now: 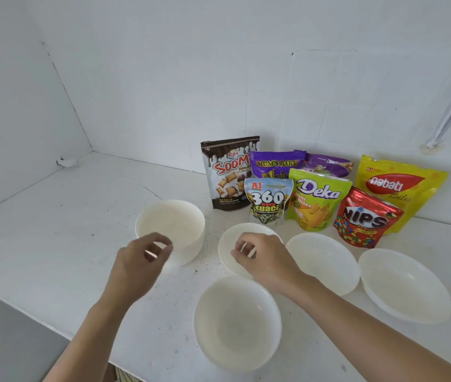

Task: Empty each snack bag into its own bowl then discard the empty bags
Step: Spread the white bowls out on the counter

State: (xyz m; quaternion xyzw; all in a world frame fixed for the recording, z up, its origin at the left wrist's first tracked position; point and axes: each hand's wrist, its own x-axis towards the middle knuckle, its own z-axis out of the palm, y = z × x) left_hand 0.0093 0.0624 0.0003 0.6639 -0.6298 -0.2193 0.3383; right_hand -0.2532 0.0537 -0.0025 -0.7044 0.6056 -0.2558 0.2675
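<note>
The snack bags [315, 199], apparently unopened, stand clustered at two o'clock on the white counter [67, 230], close against the back wall. Five empty bowls [236, 321] spread from nine round to four o'clock before them. The left hand [143, 261] and right hand [264, 257] hover over the bowls, fingers loosely curled, holding nothing. The pouches look light, crinkly and slick (the foil Nips bag [365, 219] most of all) and their contents are probably brittle. I would pinch a top seam at both corners rather than squeeze the belly.
</note>
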